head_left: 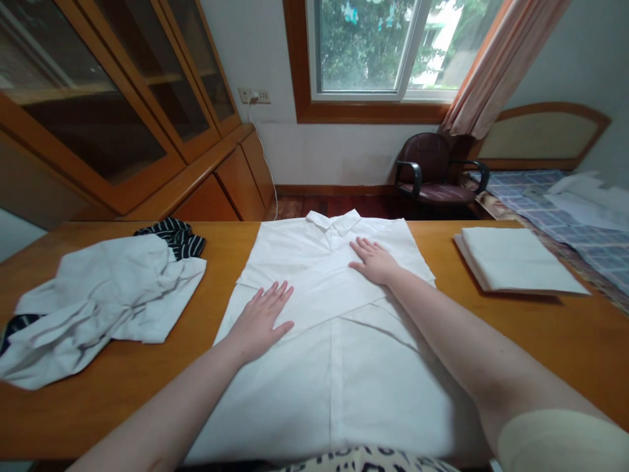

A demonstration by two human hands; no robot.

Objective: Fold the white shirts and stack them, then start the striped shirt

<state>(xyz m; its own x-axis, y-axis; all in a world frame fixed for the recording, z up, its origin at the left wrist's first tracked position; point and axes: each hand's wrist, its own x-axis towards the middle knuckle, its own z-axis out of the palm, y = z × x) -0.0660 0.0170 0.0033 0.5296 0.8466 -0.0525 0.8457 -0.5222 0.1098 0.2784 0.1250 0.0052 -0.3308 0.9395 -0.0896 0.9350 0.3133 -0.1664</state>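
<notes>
A white collared shirt (295, 387) lies spread on the wooden table, its collar at the far edge and its lower part toward my body. Both sleeves seem to be folded across its front, overlapping below the collar. My left hand (263, 321) rests flat on the folded cloth at the left, fingers spread. Farther up and to the right, my right hand (376, 260) presses flat on the shirt below the collar, its fingers stretched out. Neither hand grips anything.
A rumpled pile of white clothes (113, 282) with a black striped piece (171, 236) lies on the table (196, 367) at left. Folded white cloth (521, 259) sits at right. Beyond stand a glass-door cabinet (147, 85), an office chair (427, 164) and a bed (531, 203).
</notes>
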